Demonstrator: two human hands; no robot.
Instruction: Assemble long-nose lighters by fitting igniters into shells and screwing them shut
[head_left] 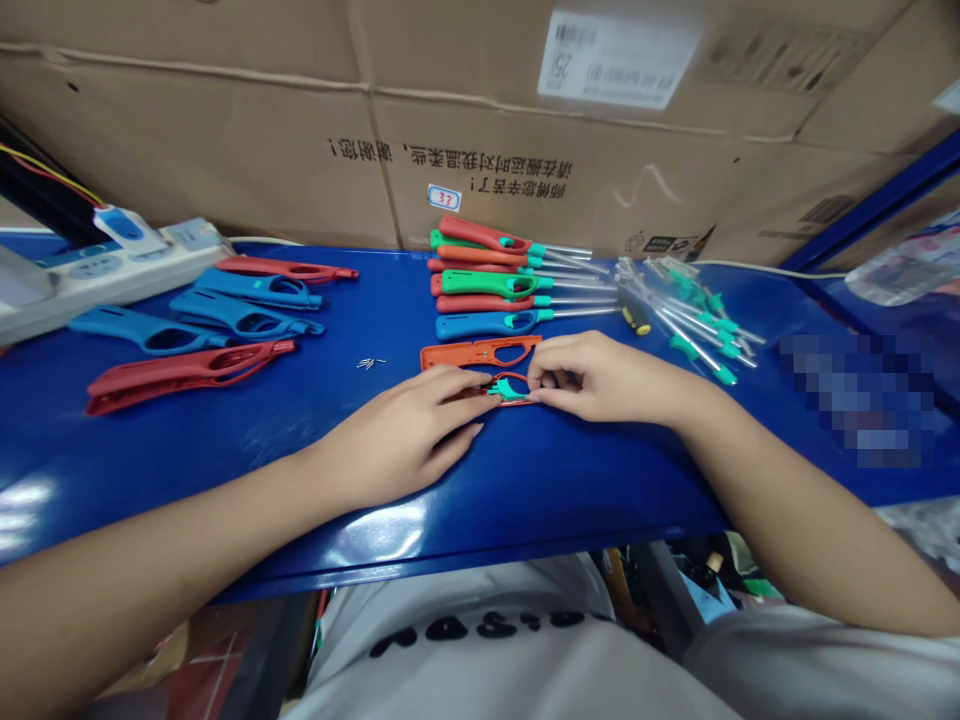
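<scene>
On the table (585,480), left hand (405,430), fingers parted, apparently steadies a green piece (506,390) in an orange shell (517,403); right hand (592,375) curls at its edge, grip unclear.

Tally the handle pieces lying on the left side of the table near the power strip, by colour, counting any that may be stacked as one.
Blue handle pieces: 3
Red handle pieces: 2
Total: 5
</scene>
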